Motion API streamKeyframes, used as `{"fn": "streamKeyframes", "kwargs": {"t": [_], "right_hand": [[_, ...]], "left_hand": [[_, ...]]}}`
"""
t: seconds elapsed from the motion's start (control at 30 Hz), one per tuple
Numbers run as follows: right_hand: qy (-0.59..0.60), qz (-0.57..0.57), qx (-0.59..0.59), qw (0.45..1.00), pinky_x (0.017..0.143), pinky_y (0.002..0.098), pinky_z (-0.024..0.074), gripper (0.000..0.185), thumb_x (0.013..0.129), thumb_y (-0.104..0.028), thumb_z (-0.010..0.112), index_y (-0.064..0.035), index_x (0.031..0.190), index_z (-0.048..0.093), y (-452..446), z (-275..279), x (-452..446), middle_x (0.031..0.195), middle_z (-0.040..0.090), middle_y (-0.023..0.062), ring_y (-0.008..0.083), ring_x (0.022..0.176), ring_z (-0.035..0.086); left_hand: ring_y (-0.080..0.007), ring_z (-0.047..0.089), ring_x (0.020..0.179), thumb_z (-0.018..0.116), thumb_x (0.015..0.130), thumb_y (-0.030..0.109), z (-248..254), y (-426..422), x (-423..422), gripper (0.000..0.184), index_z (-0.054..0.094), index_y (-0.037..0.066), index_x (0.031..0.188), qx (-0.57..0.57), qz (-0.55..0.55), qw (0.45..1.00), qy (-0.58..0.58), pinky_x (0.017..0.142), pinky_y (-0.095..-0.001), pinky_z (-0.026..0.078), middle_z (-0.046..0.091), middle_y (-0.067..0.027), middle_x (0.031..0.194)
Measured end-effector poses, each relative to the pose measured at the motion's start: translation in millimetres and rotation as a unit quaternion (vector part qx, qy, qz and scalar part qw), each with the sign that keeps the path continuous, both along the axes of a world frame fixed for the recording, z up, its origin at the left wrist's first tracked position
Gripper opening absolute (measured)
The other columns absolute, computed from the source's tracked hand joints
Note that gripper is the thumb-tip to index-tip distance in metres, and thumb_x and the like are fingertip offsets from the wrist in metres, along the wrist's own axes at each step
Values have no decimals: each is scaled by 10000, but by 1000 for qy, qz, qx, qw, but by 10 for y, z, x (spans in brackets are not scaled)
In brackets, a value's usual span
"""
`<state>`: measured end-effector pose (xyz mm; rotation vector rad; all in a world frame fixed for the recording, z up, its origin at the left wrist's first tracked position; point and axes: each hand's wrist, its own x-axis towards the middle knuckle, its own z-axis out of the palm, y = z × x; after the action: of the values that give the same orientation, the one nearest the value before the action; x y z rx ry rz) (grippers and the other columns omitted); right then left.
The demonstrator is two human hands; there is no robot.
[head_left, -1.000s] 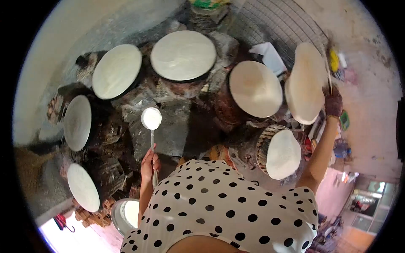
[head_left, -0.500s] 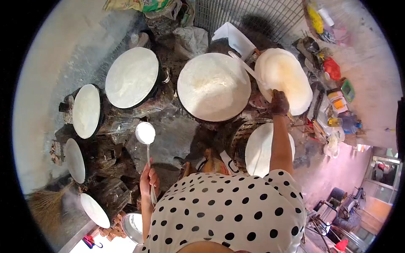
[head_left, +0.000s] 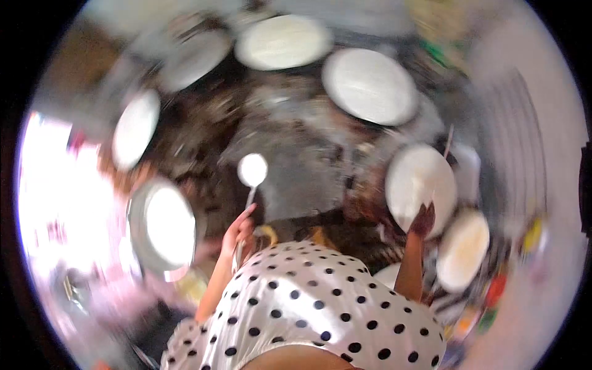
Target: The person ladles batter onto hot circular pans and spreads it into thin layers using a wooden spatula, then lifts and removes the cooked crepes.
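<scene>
My left hand [head_left: 237, 235] grips the handle of a ladle [head_left: 253, 170] filled with white batter, held over the dark floor. My right hand [head_left: 423, 221], in a dark glove, is over the near edge of a round griddle [head_left: 416, 179] covered with a pale sheet. Its fingers look closed round a thin pale stick [head_left: 449, 140] whose far end shows beyond the griddle; blur hides the middle. Right of that hand lies a browned pale sheet [head_left: 462, 250]. White-covered griddles [head_left: 370, 86] [head_left: 283, 42] stand farther off.
At the left is a metal basin [head_left: 137, 246] of white batter. Another white-topped griddle [head_left: 136, 129] and a grey one [head_left: 196, 60] stand at the upper left. A wire grid [head_left: 518, 142] leans at the right. Part of a white disc [head_left: 388, 275] shows beside my right forearm.
The view has swung left, bringing the basin further in. My right hand has moved from the browned sheet to the neighbouring griddle. My left hand still holds the full ladle.
</scene>
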<state>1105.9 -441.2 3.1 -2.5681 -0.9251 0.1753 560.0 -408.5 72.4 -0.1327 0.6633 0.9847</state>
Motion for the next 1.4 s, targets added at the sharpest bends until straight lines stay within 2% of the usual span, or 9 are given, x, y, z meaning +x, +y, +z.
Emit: {"fn": "streamKeyframes", "kwargs": {"t": [0.2,0.3,0.47,0.73,0.87,1.07,1.13,1.33,1.4], "right_hand": [[125,486,-35,864,628,321,475,219,925,-218,507,-44,1005,613,1201,-1045,-2838,835,607,80,223,719,592],[337,524,-186,760,470,304,438,245,898,-246,545,-63,1055,593,1331,-769,-4812,704,595,39,150,551,564],[62,854,-4,516,744,467,505,356,912,-224,464,-115,1245,527,1473,-897,-6646,952,647,202,379,891,617],[-108,713,-452,525,877,425,470,439,978,-327,342,-111,1353,417,1615,-1148,-8424,1101,609,226,384,1084,557],[9,749,-398,530,923,368,450,452,980,-399,365,-140,1339,452,1550,-837,-8363,1197,579,179,326,1122,546],[87,821,-261,499,841,391,472,382,911,-248,518,-211,1292,530,1621,-1410,-7939,1118,602,208,380,993,590],[33,834,-224,503,853,383,468,398,903,-226,517,-188,1300,524,1543,-1636,-7822,1133,601,201,363,1009,591],[185,872,-168,421,718,379,506,453,899,-207,510,-138,1345,480,1628,-1049,-7596,932,674,132,251,807,647],[365,647,-431,512,547,313,487,457,906,-174,509,-158,1360,467,1720,-216,-7850,761,632,55,142,602,580]], "left_hand": [[-38,364,435,381,965,93,-521,-858,-1670,322,462,36,1272,-69,326,928,-168,402,-177,324,427,43,626],[-46,378,431,424,972,176,-844,-1464,-2570,344,468,69,1296,-48,233,923,302,401,-180,314,445,47,625],[-85,443,482,445,960,171,-1718,-1477,-3335,371,463,57,1313,-142,299,872,361,433,-216,375,466,9,626],[-163,498,472,445,882,89,-2977,-1033,-4776,112,532,27,853,-203,240,873,373,433,-322,449,504,-48,603],[-136,464,447,423,886,89,-3223,-972,-4815,344,541,23,1202,-215,124,864,438,404,-281,421,483,-20,605],[-181,549,501,451,823,78,-3104,-713,-4418,147,564,0,769,-216,133,805,537,474,-328,441,549,-99,585],[-154,491,474,445,829,63,-3304,-561,-4286,150,549,28,726,-200,285,888,299,467,-298,418,520,-58,576],[-64,363,435,403,946,105,-1609,-225,-3957,318,440,19,1251,-176,456,843,223,401,-224,324,395,37,593],[-53,330,401,391,961,119,-1044,-172,-3942,356,413,45,1309,-151,509,809,253,367,-202,291,381,46,596]]}}
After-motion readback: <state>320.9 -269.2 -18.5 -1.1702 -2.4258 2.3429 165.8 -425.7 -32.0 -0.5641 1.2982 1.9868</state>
